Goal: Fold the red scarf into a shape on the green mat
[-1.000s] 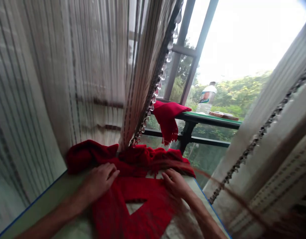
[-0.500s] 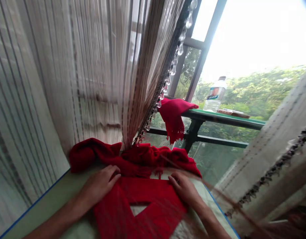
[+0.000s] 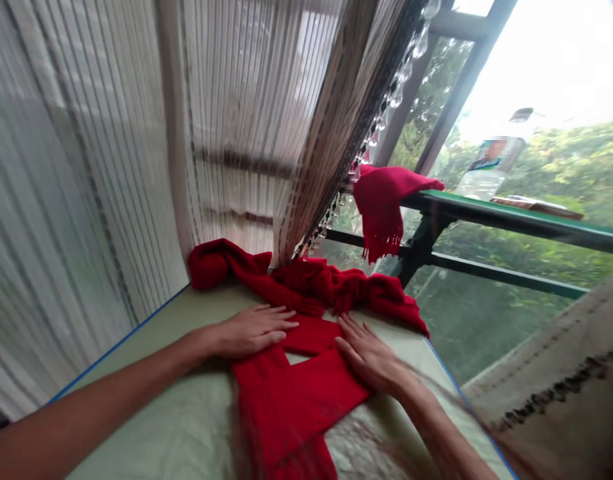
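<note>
A red scarf [image 3: 296,400] lies folded in a crossed loop on the pale green tabletop [image 3: 186,413], with a small gap of the surface showing inside the loop. Flat on the loop's upper left corner rests my left hand [image 3: 254,331], fingers stretched out. My right hand [image 3: 369,353] presses on the upper right corner with its fingers spread. Behind the loop, more red cloth [image 3: 311,280] is bunched up along the far edge of the table. The near ends of the scarf run out of the picture at the bottom.
Striped sheer curtains [image 3: 246,100] with a beaded edge hang at the left and behind the table. On the green railing [image 3: 526,220] are a draped red fringed cloth [image 3: 386,207], a plastic bottle [image 3: 491,163] and a flat object [image 3: 536,205]. Another curtain [image 3: 561,373] hangs at right.
Both hands have gone from curled fingers at the scarf's upper corners to lying flat on it. The gap in the loop looks smaller. The camera view has shifted.
</note>
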Tool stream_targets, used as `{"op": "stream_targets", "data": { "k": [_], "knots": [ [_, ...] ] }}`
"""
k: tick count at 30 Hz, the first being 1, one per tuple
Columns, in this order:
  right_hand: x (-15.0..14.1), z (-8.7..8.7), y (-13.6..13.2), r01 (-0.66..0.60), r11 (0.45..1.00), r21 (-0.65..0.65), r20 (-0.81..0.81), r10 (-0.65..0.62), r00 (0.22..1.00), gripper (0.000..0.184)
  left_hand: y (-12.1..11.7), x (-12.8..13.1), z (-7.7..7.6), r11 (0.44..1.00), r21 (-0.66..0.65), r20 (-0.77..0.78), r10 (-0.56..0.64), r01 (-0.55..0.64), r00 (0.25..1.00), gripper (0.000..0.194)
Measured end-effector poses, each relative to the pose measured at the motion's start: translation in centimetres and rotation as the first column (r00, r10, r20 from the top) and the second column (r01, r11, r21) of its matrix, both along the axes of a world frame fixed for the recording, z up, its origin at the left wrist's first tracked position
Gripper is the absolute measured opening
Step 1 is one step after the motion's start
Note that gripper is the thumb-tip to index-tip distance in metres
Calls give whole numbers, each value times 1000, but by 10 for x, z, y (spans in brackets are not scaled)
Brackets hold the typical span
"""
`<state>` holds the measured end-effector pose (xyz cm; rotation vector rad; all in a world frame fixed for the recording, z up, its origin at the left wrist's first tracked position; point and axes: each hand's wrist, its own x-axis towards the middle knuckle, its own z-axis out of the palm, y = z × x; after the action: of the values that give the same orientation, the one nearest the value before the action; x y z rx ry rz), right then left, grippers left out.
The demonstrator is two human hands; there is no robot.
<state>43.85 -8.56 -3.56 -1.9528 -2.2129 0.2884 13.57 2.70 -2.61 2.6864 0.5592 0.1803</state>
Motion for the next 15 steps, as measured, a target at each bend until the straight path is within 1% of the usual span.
{"op": "stream_targets", "data": {
  "k": [3,5,7,10,12,15],
  "knots": [
    [10,-3,2,-10,1000,8,-49,10,999,67,4,-2,3,996,-89,92,0,8,996,44],
    [17,-7,5,-26,1000,15,-84,27,996,67,3,-2,3,998,-65,121,11,-4,993,43],
    [21,-11,7,-31,999,21,-95,33,995,70,0,-3,2,999,18,79,30,-32,996,44],
    [23,-13,10,-11,1000,7,-74,11,997,75,-4,-2,1,991,125,-33,46,-42,998,48],
    [21,-9,9,-6,1000,-6,-76,6,997,78,-6,-3,3,989,141,-66,43,-33,997,50],
    [19,1,5,-16,999,-32,-129,12,992,75,-3,-7,8,996,70,-38,57,-54,998,49]
  ]
}}
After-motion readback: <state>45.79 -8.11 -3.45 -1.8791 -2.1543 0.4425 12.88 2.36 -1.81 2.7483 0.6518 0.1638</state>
